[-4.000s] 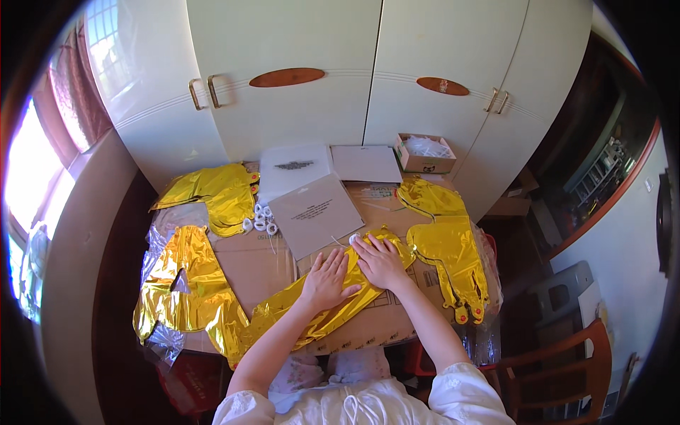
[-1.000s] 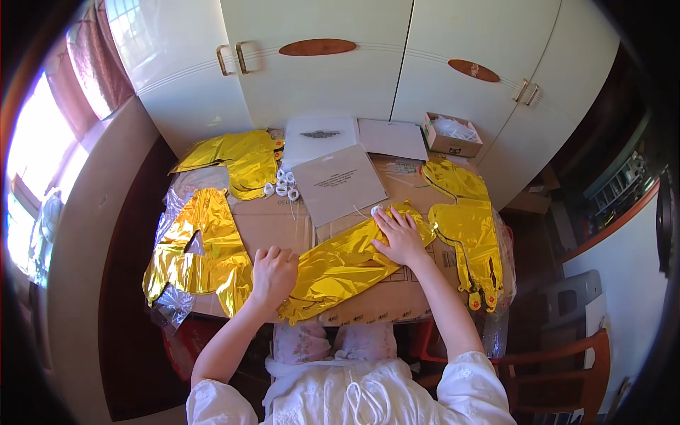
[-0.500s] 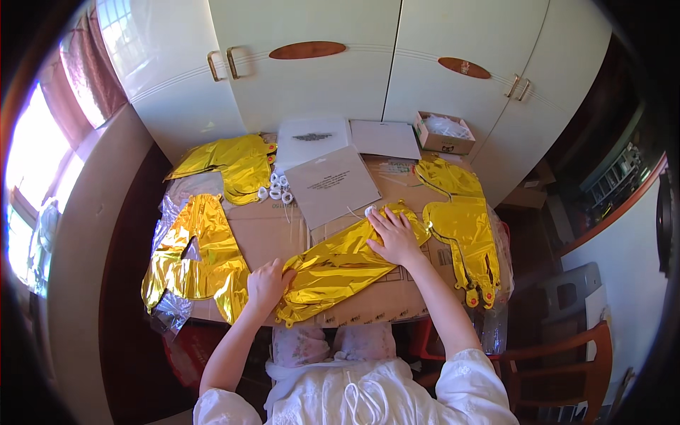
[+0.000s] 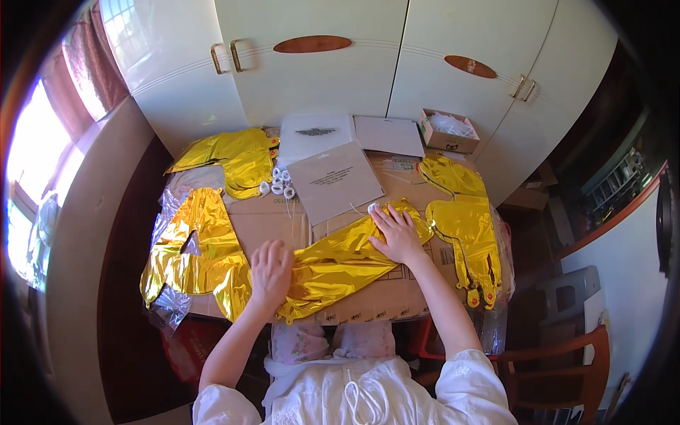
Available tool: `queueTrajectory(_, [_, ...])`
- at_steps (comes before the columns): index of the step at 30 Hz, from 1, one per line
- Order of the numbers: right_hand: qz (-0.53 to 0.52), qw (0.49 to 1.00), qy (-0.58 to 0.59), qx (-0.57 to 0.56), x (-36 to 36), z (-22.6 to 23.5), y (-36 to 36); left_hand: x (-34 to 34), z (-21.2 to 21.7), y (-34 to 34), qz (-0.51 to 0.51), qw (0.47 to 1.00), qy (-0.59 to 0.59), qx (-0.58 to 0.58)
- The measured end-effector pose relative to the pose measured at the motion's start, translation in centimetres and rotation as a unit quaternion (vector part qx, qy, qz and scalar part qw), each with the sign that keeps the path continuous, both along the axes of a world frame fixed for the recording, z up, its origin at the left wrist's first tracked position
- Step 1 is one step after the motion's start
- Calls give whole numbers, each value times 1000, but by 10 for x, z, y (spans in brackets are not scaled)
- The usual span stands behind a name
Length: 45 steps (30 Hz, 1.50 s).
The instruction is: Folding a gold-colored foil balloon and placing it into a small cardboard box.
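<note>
A flat gold foil balloon (image 4: 340, 265) lies slantwise across the cardboard in front of me. My right hand (image 4: 395, 234) rests on its upper right part, fingers stretched and spread. At those fingertips is a small white roll (image 4: 373, 207) with a thin string, possibly ribbon. My left hand (image 4: 271, 273) is at the balloon's left edge, fingers curled down; their tips are hidden, so any grip on the foil does not show. Several similar white rolls (image 4: 281, 183) sit in a cluster beyond my left hand.
More gold foil balloons lie at the left (image 4: 205, 248), far left (image 4: 237, 159) and right (image 4: 467, 227). Grey printed card (image 4: 334, 180), a white sheet (image 4: 315, 131) and a box of clear plastic (image 4: 450, 134) are at the back, before white cabinets (image 4: 312, 78). A wooden chair (image 4: 567, 361) stands right.
My left hand has shifted up and slightly right along the balloon's left edge, its knuckles now facing up. My right hand has stayed on the balloon. The view has tilted slightly.
</note>
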State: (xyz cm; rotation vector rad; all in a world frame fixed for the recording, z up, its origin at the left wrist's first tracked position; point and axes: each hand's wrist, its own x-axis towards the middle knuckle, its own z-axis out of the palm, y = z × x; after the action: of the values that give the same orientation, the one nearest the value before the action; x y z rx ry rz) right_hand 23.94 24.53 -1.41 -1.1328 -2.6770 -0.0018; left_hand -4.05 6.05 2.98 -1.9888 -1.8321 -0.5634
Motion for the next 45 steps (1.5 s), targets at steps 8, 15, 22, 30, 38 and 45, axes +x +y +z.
queueTrajectory(8, [2, 1000, 14, 5, 0, -2, 1, 92, -9, -22, -293, 939, -15, -178])
queueTrajectory(15, [7, 999, 24, 37, 0, -6, 3, 86, -22, -18, -232, 943, 10, -238])
queueTrajectory(22, [9, 998, 29, 47, 1, -8, 3, 80, -23, -23, -192, 951, 45, -239])
queueTrajectory(30, [10, 998, 44, 48, 2, -10, 5, 72, -21, -26, -185, 949, 43, -251])
queueTrajectory(38, [93, 979, 164, -81, 12, 20, -8, 70, -20, -27, -197, 947, 29, -251])
queueTrajectory(45, [95, 982, 57, -154, 17, 19, -18, 71, -17, -26, -207, 945, 20, -252])
